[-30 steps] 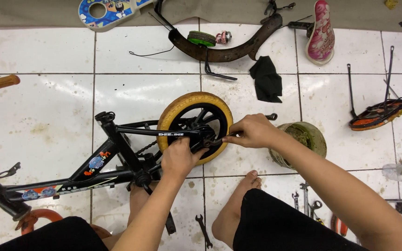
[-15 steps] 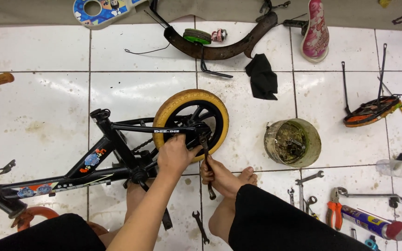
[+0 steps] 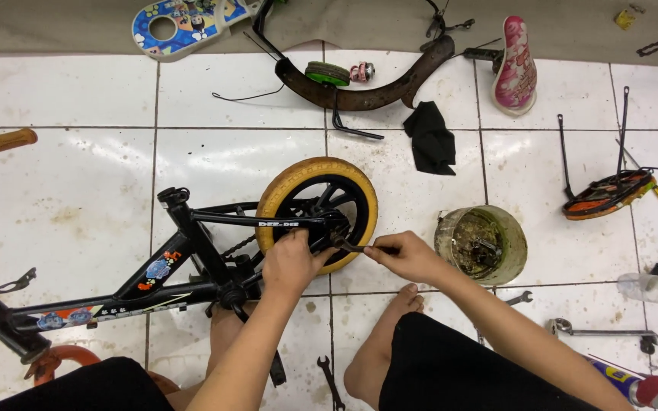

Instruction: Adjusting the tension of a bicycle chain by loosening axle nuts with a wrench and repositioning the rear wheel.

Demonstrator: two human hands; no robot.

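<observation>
While the small black bicycle frame [image 3: 154, 281] lies on its side across the white floor tiles [image 3: 70, 205], I see its rear wheel [image 3: 317, 209] sitting just above both of my hands. My left hand [image 3: 289, 262] is closed around the frame beside the wheel hub. My right hand [image 3: 405, 255] is clamped on a slim metal wrench [image 3: 353, 246] whose far end reaches the axle; the two hands sit close together but apart.

The wheel has a smooth tan tyre around black plastic spokes. The frame is glossy black tubing with coloured stickers. Just right of my right hand stands a grimy round tub [image 3: 483, 243] holding small metal parts. A crumpled black rag [image 3: 429, 141] lies above it, and a rusty brown mudguard [image 3: 367, 91] curves beyond that. The tiles are smeared with dirt.

Half a second ago my right hand was down by my foot, low beneath the wheel; now it has come up to the hub with the wrench.
</observation>
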